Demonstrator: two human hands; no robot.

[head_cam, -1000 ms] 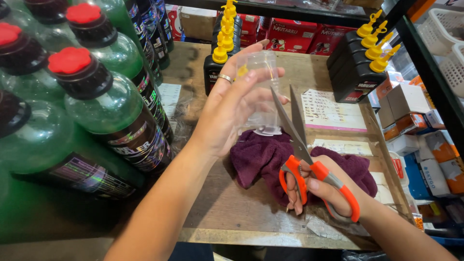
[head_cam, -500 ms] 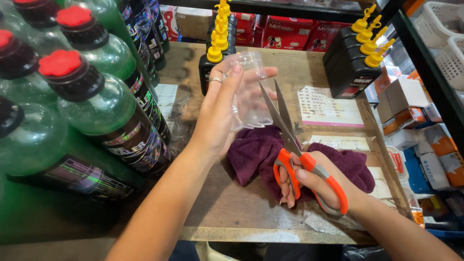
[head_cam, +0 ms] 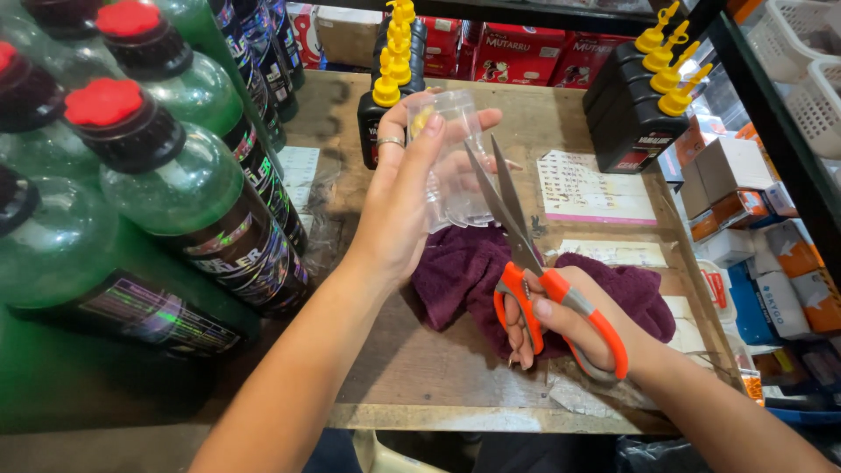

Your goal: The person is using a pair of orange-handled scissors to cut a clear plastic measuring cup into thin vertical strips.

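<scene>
Clear plastic sleeve (head_cam: 455, 158), pinched upright in the left hand (head_cam: 399, 206) above a purple cloth (head_cam: 477, 276), looks uncut so far; right hand (head_cam: 574, 328) grips orange-handled scissors (head_cam: 526, 263), blades parted beside it.

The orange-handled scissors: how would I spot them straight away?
Start at the wooden workbench, then find the purple cloth at its middle. Just above it the right hand grips the orange-handled scissors, the only pointed metal blades there, open toward a clear plastic piece.
</scene>
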